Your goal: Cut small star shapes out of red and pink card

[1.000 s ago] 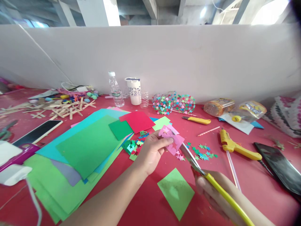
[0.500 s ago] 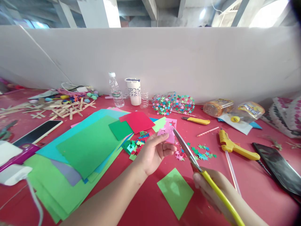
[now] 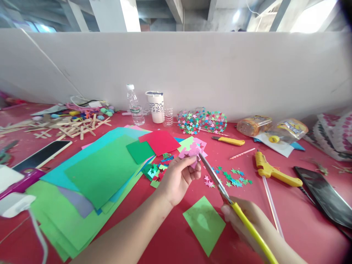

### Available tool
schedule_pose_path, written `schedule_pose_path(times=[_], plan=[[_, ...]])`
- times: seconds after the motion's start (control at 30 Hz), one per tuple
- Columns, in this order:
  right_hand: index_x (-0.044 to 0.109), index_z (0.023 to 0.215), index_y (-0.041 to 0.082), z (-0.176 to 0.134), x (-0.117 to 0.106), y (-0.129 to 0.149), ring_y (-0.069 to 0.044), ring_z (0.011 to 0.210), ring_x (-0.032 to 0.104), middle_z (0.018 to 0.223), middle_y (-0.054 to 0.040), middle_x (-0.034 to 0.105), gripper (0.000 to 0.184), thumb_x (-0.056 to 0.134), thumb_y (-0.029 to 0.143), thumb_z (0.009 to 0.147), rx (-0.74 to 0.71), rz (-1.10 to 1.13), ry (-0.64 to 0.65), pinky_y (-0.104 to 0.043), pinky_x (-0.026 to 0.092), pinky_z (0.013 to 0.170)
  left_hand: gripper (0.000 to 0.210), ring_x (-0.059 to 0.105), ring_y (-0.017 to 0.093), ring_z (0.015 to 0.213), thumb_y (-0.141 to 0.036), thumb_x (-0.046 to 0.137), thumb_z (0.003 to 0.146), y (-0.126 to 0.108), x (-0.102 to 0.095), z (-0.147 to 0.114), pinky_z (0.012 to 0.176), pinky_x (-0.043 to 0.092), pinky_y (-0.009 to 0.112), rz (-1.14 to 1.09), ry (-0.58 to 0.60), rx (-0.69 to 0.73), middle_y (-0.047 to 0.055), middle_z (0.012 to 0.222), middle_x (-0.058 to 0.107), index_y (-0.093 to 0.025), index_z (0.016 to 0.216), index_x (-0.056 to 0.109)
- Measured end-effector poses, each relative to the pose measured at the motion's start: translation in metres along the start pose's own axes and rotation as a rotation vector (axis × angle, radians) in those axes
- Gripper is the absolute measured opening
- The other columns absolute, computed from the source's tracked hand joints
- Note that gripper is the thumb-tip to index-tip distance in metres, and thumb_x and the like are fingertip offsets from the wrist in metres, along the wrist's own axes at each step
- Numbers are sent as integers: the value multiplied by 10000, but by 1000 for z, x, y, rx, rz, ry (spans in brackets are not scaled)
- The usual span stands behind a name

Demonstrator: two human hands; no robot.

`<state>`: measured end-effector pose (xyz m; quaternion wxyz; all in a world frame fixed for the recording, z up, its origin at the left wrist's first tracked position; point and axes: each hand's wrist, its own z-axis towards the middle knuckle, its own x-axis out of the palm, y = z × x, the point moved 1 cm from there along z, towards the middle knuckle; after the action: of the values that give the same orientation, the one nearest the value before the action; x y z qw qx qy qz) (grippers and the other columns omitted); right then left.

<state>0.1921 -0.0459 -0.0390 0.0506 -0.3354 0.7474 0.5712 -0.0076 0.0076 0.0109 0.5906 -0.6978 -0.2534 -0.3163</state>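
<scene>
My left hand [image 3: 180, 176] pinches a small piece of pink paper [image 3: 192, 149] with star-shaped cut-outs along its edge. In my right hand [image 3: 244, 216] are yellow-handled scissors [image 3: 216, 178], their blades pointing up and left so the tips meet the pink paper by my left fingers. The blades look nearly closed. Small paper stars [image 3: 233, 178] in pink, green and blue are scattered just beyond the scissors. A green paper square [image 3: 205, 224] lies below, between my two forearms. Left of my hand is a heap of paper scraps [image 3: 154, 172].
Sheets of coloured paper [image 3: 104, 168] cover the left. At right lie a yellow glue gun [image 3: 275, 170], a utility knife [image 3: 228, 140] and a dark phone [image 3: 324, 194]. A water bottle [image 3: 134, 106], a white cup [image 3: 156, 106] and star-covered plastic pieces [image 3: 202, 121] stand along the back.
The scissors and my right hand have shifted slightly left. The pink paper has turned in my left hand, and its left fingers have curled in a little.
</scene>
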Motion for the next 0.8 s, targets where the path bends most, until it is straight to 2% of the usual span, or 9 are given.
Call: schedule_pose_path(times=[0.33,0.57,0.8], plan=[[363,679,244,-13,-9,21,-80,426,291,490,98,320,608,435,826,841,14,-16,50,-194,211,385,264,468,55,468,-175,728,735,-3,0,1,466,359,175,199,-50,204,-39,496,552,-157,524,571],[401,699,233,-9,-13,15,-72,401,307,505,94,342,705,359,933,778,-12,-21,87,-185,242,356,190,464,76,460,-199,702,710,-11,-3,4,452,286,215,354,-24,208,-34,474,545,-165,552,601],[412,691,237,-11,-13,17,-81,385,326,502,91,337,716,341,946,767,-18,-21,64,-197,275,350,208,449,78,458,-198,702,702,-11,-5,6,464,278,228,345,-10,169,-31,466,533,-162,532,587]])
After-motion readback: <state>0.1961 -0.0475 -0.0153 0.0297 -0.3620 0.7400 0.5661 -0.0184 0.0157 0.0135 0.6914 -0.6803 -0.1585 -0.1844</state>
